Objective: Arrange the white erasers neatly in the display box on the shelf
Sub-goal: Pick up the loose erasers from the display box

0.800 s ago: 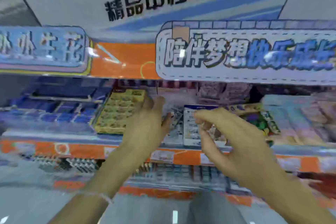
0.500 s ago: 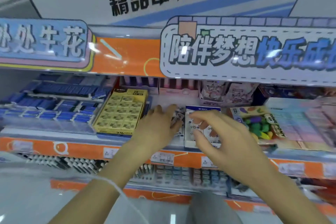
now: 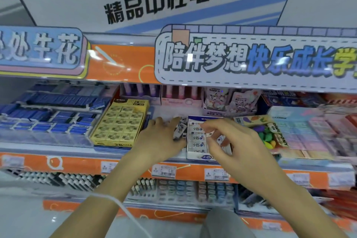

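A white and blue display box [image 3: 199, 155] sits at the middle of the shelf, with a column of white erasers [image 3: 197, 137] lying flat in its left side. My left hand [image 3: 160, 141] rests just left of the box and grips a loose white eraser [image 3: 179, 130] that stands tilted against the box's left wall. More loose erasers lie behind it. My right hand [image 3: 233, 141] hovers over the box's right half, fingers curled down onto an eraser [image 3: 220, 138] there and hiding that side.
A yellow box of 2B erasers [image 3: 119, 121] stands to the left, blue packs [image 3: 48, 116] beyond it. Colourful fruit erasers [image 3: 264, 131] and pastel packs lie to the right. The orange shelf edge [image 3: 77, 162] carries price tags. A sign board hangs low above the shelf.
Both hands have moved forward and down onto the shelf. The left hand has closed on a loose eraser beside the box, and the right hand's fingers have come down into the box.
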